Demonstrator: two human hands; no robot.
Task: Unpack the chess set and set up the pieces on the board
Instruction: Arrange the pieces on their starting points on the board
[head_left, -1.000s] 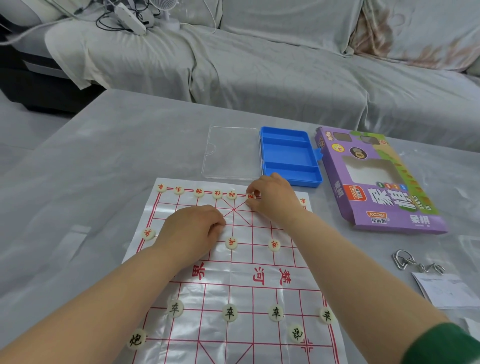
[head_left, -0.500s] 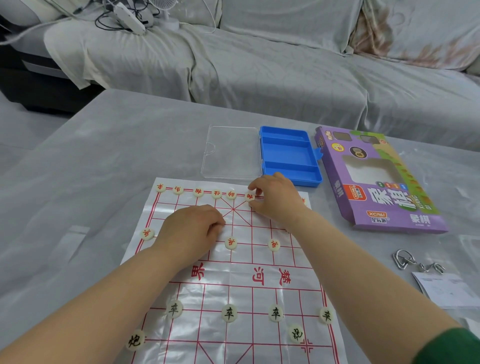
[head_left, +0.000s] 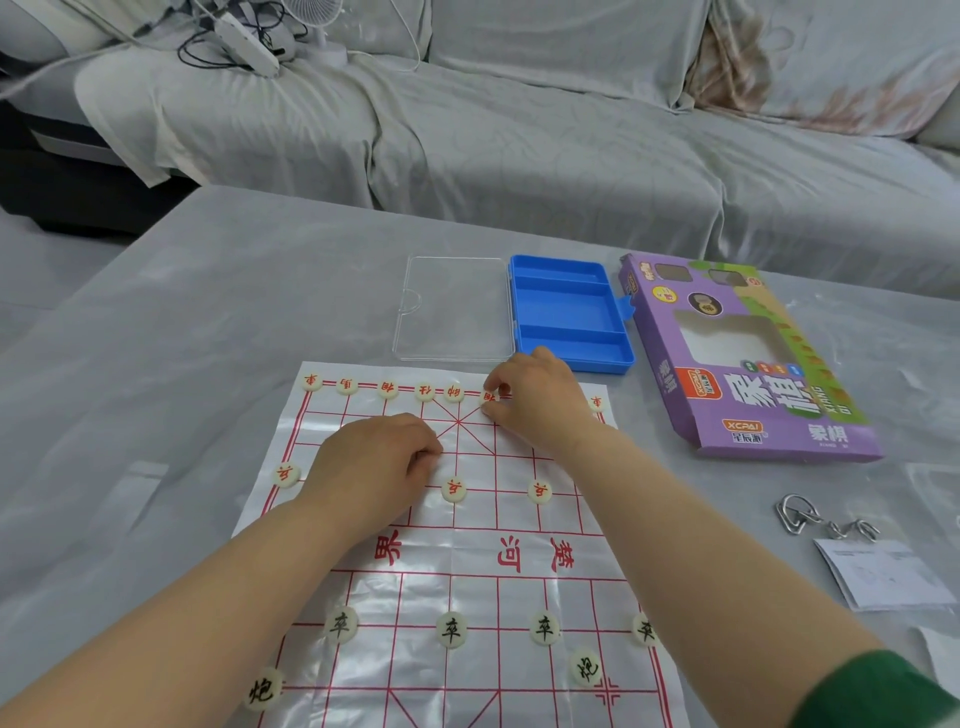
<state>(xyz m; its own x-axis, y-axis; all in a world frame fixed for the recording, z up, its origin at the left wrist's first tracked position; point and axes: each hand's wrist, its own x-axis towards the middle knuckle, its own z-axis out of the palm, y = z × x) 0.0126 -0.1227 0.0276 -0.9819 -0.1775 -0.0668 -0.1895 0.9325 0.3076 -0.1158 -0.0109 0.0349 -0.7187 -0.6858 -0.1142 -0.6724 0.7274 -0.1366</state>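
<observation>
Right hand (head_left: 535, 405) barely shifts, pinches red piece (head_left: 488, 398) on far row of chess sheet (head_left: 467, 571). Left hand (head_left: 374, 462) curled, contents hidden. Risk: knuckles nudge neighbouring piece (head_left: 453, 393); slick sheet slides.

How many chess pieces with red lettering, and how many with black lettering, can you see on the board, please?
Pieces with red lettering: 10 (one pinched by the right hand)
Pieces with black lettering: 6
Total: 16 in view; the left hand is curled and may hide more.
</observation>
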